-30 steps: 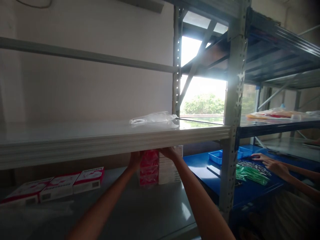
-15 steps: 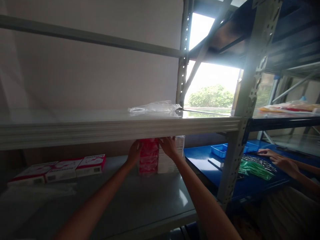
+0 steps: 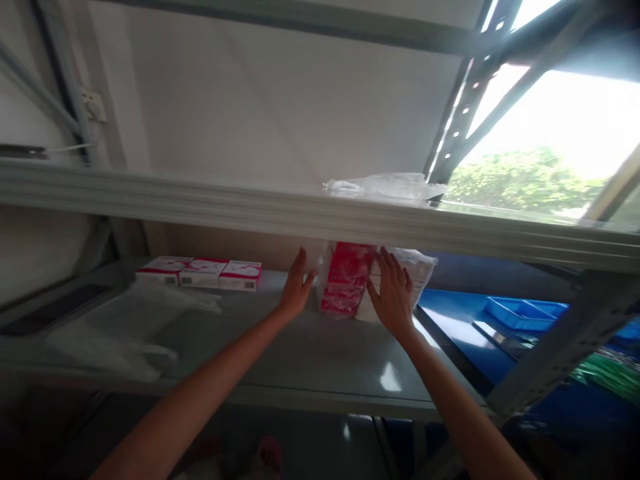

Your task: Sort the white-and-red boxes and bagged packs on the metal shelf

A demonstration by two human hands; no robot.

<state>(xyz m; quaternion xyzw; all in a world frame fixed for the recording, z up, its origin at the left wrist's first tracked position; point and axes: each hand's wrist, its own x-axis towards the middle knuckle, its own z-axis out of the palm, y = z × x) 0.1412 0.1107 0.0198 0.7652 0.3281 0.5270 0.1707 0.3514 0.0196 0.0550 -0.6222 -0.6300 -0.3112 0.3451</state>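
I see my two hands reaching under the upper shelf board [image 3: 300, 213] to a stack of red and white boxes [image 3: 347, 279], which stands on the grey lower shelf [image 3: 310, 360] near its right end, close to the back wall. My left hand [image 3: 296, 288] is at the left side of the stack, with the fingers stretched and held together; the fingertips are just beside the clear wrap of the stack, but I cannot tell if they really touch it. My right hand [image 3: 393, 297] lies flat and spread on the right front part of the stack, on the white side of it, and it closes around nothing. The top of the stack is hidden behind the upper shelf board. To the left of the stack, well apart from it, three flat red and white cartons [image 3: 200, 273] lie in a row along the back of the lower shelf. Further left of the stack, nearer to the front edge, a clear plastic bag [image 3: 125, 320] lies crumpled. Above the stack, on the upper shelf board, there is another clear bag [image 3: 383, 187]. To the right of the stack, beyond the shelf post [image 3: 560, 360], a blue tray [image 3: 525, 313] sits on a blue table [image 3: 465, 320].
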